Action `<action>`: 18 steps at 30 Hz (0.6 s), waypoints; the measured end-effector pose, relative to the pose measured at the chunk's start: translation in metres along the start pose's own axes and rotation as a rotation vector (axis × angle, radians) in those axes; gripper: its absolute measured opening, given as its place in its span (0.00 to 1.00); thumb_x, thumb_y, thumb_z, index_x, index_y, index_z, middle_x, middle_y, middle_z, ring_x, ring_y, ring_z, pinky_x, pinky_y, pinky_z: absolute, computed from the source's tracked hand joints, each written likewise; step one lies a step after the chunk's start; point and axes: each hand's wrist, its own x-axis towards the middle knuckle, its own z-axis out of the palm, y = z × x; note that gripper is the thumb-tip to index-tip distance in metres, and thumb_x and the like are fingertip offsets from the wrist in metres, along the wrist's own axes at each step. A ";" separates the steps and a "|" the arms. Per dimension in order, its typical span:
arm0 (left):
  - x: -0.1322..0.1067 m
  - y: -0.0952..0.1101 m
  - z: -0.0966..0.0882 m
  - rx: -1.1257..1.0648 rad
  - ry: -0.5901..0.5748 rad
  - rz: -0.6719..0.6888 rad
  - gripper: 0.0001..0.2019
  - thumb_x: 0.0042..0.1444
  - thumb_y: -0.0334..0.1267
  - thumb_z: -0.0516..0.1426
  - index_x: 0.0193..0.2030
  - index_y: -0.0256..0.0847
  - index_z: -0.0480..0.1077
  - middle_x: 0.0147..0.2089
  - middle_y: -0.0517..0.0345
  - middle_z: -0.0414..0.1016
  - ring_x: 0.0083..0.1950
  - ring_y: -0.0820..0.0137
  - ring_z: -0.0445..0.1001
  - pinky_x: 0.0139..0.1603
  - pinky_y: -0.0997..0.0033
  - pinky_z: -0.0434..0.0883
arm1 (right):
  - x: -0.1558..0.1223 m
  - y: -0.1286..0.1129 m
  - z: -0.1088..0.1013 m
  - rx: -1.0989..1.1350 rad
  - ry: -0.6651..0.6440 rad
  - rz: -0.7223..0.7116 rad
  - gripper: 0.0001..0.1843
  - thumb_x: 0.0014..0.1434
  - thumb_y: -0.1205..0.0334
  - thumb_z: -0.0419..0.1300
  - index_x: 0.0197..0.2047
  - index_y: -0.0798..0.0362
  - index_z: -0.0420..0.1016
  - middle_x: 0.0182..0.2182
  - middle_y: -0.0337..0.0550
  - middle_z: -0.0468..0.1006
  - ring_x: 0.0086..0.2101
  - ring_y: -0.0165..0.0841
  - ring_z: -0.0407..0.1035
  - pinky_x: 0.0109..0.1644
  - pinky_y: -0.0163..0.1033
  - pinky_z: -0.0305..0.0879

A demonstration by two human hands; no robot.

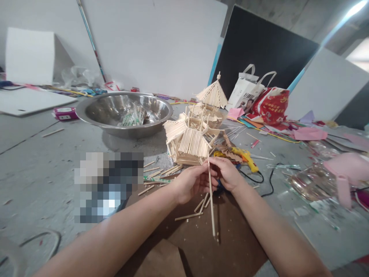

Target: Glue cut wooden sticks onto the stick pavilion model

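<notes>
A thin wooden stick (pixel 212 207) slants down toward me, its upper end between the fingertips of both hands. My left hand (pixel 191 182) is curled, with thumb and forefinger closed at the stick. From the other side, the thumb and fingers of my right hand (pixel 226 173) pinch that same end. Just beyond my fingertips stands a model pavilion (pixel 194 141) built from such sticks, with a pointed tower roof (pixel 213 96) at its back. Something dark blue (pixel 220 185) shows beneath my right hand, mostly hidden.
Loose sticks (pixel 188 217) lie on the brown board (pixel 230 246). A yellow glue gun (pixel 248 158) with a black cord rests right of the model. Behind left is a steel basin (pixel 123 130) holding a plastic packet. Bags (pixel 271 105) and plastic packaging (pixel 311 182) are at right.
</notes>
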 end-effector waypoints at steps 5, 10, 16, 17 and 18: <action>-0.001 0.000 0.004 -0.101 -0.031 -0.054 0.19 0.52 0.50 0.45 0.31 0.35 0.65 0.22 0.58 0.67 0.23 0.73 0.68 0.29 0.70 0.66 | -0.005 0.002 0.007 -0.012 0.070 -0.082 0.15 0.47 0.55 0.55 0.16 0.55 0.62 0.10 0.31 0.56 0.13 0.22 0.51 0.17 0.30 0.44; -0.006 0.002 0.009 -0.099 -0.063 -0.065 0.19 0.53 0.51 0.43 0.30 0.38 0.63 0.16 0.64 0.58 0.14 0.77 0.59 0.16 0.75 0.60 | -0.009 0.009 0.011 -0.121 0.158 -0.275 0.21 0.50 0.55 0.54 0.11 0.53 0.57 0.12 0.33 0.57 0.18 0.25 0.56 0.25 0.33 0.54; -0.011 0.003 0.012 -0.054 -0.048 -0.052 0.20 0.51 0.54 0.45 0.24 0.37 0.62 0.12 0.68 0.47 0.11 0.82 0.42 0.12 0.80 0.39 | -0.011 0.007 0.009 -0.281 0.070 -0.498 0.21 0.53 0.58 0.51 0.11 0.52 0.63 0.10 0.35 0.60 0.27 0.29 0.60 0.39 0.35 0.55; -0.011 0.002 0.013 -0.046 -0.035 -0.033 0.20 0.51 0.53 0.45 0.23 0.37 0.61 0.12 0.69 0.45 0.11 0.83 0.40 0.12 0.80 0.38 | -0.011 0.006 0.009 -0.298 0.049 -0.508 0.22 0.54 0.59 0.51 0.11 0.52 0.63 0.11 0.36 0.61 0.26 0.28 0.60 0.40 0.36 0.55; -0.011 0.002 0.013 -0.035 -0.020 -0.011 0.21 0.51 0.53 0.45 0.22 0.36 0.61 0.11 0.69 0.44 0.12 0.83 0.39 0.13 0.79 0.37 | -0.012 0.004 0.008 -0.313 0.028 -0.516 0.23 0.54 0.59 0.50 0.10 0.52 0.63 0.11 0.36 0.62 0.25 0.28 0.60 0.40 0.36 0.55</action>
